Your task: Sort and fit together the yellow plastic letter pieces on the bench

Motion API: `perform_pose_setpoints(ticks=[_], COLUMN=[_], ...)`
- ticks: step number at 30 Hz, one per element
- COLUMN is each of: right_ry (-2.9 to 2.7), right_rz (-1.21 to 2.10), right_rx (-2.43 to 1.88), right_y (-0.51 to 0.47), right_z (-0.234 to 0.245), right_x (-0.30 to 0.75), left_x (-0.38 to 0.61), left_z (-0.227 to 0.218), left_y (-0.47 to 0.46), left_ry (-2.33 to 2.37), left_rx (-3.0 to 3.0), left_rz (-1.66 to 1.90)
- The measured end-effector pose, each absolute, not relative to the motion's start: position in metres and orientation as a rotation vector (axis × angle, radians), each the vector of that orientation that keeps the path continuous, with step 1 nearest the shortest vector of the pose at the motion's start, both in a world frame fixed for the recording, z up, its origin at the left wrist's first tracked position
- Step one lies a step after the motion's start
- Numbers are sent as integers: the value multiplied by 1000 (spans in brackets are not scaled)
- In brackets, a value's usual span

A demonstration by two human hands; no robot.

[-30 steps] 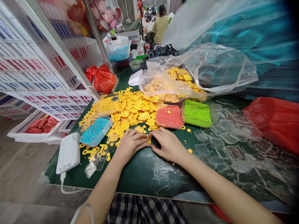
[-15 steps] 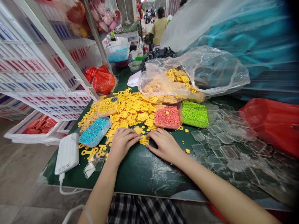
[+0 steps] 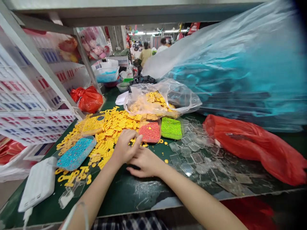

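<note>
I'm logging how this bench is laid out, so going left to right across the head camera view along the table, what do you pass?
White power bank → blue bead tray → left hand → pink bead tray → green bead tray → clear plastic pieces → red plastic bag.

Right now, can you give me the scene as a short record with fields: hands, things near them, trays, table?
left hand: fingers bent, on the yellow pieces, over the right hand
right hand: flat on the table; what it holds, cannot tell
trays: blue beads, yellow beads, red beads, green beads
right of hands: clear covers, red bag
left edge: white box
</note>
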State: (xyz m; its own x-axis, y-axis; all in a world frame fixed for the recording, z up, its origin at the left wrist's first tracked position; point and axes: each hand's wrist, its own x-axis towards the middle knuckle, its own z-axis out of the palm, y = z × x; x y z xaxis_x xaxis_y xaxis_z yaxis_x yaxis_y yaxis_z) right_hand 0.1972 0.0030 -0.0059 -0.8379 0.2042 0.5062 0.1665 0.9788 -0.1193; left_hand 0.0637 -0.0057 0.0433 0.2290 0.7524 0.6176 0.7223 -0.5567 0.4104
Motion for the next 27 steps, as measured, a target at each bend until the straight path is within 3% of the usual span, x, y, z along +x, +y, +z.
perform_pose_setpoints(ticks=[3,7,12,16,20,27], right_ry=[-2500,-2415,-1880,-1678,-1722,-1820], right_rz=[-28,-118,-394,-419,-387,-323], right_rx=[-81,85,45,62,54,-204], right_y=[-7,-20,-24,-24,-24,-13], right_z=[-6,-5,0,9,13,16], right_x=[193,192,192,192,196,206], left_x=[111,171,199,195,185,137], left_z=[53,57,56,43,30,23], left_y=[46,90,67,45,40,27], left_ry=[1435,1570,1503,1406,1313,1366], left_rx=[2451,2542,2635,2627,2620,2183], left_rz=[1161,769,210,-88,-19,730])
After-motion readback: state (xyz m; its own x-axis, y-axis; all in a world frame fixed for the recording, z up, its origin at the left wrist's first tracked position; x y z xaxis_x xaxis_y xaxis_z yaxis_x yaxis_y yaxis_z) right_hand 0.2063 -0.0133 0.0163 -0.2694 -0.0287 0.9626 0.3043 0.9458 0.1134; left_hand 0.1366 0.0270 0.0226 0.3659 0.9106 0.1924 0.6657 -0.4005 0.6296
